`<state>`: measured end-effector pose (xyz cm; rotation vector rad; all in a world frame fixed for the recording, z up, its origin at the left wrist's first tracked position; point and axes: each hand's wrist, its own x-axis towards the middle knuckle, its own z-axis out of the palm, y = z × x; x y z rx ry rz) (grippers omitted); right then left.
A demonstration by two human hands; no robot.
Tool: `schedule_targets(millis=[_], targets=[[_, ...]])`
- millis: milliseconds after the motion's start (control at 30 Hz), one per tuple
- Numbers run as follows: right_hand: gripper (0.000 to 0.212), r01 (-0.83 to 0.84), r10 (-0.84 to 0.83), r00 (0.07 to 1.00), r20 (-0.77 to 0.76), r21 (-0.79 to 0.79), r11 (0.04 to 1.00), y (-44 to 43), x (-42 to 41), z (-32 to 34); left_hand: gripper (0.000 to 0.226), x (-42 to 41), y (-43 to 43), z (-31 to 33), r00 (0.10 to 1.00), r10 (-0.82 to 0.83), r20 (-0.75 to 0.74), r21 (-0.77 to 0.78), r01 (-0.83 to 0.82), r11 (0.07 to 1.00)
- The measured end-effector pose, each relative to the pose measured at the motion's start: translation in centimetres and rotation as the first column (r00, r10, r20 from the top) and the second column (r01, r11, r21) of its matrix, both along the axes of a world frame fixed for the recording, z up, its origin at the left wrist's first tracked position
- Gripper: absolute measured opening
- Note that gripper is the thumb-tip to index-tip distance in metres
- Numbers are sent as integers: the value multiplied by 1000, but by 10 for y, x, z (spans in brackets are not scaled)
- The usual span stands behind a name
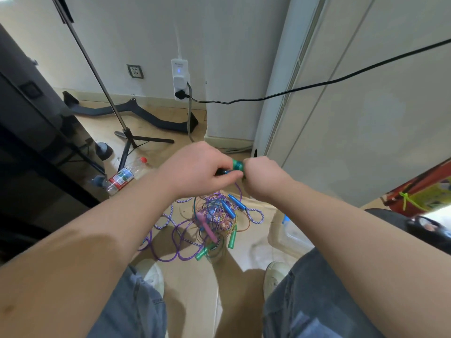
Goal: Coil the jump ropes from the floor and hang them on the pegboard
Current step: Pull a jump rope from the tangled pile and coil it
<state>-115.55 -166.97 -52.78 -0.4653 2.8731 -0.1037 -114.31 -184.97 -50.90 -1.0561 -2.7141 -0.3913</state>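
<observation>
Head view: left hand (197, 167) and right hand (264, 178) both clamp the green handles (237, 165) above the tangle of ropes (210, 223) on the floor (190, 289); this looks like coiling; next needs the purple cord (237, 186) lifted free.

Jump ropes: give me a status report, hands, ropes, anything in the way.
Hands: left hand and right hand grip the green handles. Below, rope pile tangled on floor; purple cord trails from handles into it. Pegboard not in view.
</observation>
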Motion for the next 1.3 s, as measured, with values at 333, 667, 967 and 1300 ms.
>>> schedule_targets(millis=[333,667,967,1300], targets=[[18,-401,388,916,-102,-260,879,-24,30,20,65,-21,-29,-18,820,308,483,164,-430,888],[7,264,-276,960,-38,-197,944,7,-12,12,50,2,-3,-7,833,181,522,37,-234,972],[26,-401,393,911,121,45,915,-17,18,-5,52,-10,-17,3,891,266,369,85,-317,945],[9,22,-35,999,-15,-520,854,-3,2,26,45,-9,-16,-23,704,325,631,62,-463,884]])
